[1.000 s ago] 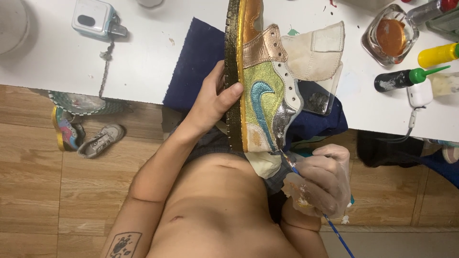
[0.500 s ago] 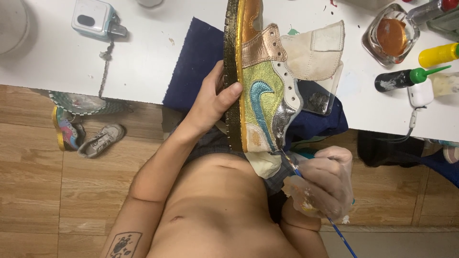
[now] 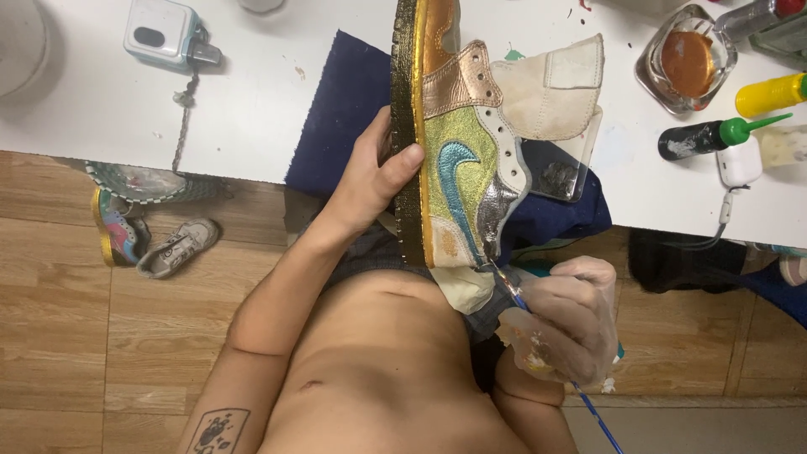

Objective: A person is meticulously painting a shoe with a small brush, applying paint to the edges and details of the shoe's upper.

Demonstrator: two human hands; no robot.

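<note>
My left hand grips the black sole of a sneaker held on its side, its upper painted gold, copper, silver and teal. My right hand, in a clear plastic glove, holds a thin blue-handled paintbrush with its tip touching the silver heel area of the sneaker. The heel rests near my lap over a dark blue cloth that hangs off the white table.
On the table sit a glass jar of brown paint, a yellow squeeze bottle, a black bottle with green nozzle and a small white device. Two small shoes lie on the wooden floor at left.
The brush tip has shifted slightly along the sneaker's heel; my right hand moved a little. My left hand keeps its grip.
</note>
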